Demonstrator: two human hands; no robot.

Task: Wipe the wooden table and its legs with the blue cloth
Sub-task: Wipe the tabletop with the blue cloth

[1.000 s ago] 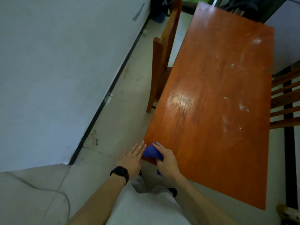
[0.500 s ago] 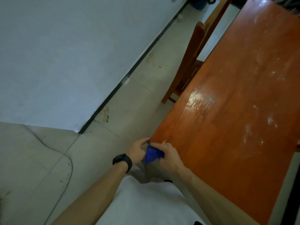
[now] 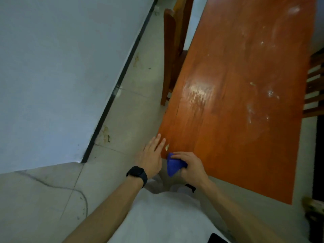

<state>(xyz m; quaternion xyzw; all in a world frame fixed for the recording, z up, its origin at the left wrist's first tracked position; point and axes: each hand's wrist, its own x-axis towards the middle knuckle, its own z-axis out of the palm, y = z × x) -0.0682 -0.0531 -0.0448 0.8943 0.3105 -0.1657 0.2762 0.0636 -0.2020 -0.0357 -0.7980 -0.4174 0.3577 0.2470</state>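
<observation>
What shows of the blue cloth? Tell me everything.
The blue cloth is a small, deep-blue, soft-looking fabric, bunched into a wedge. The right hand grips it, fingers curled over its top, at the near left corner of the wooden table; its lower tip hangs below the edge. The left hand lies beside it, apart.

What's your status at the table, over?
Left hand open, fingers straight by the table near corner. Right hand grips blue cloth at that corner. White smears on the top, not yet wiped. Chair beside the left edge.
</observation>
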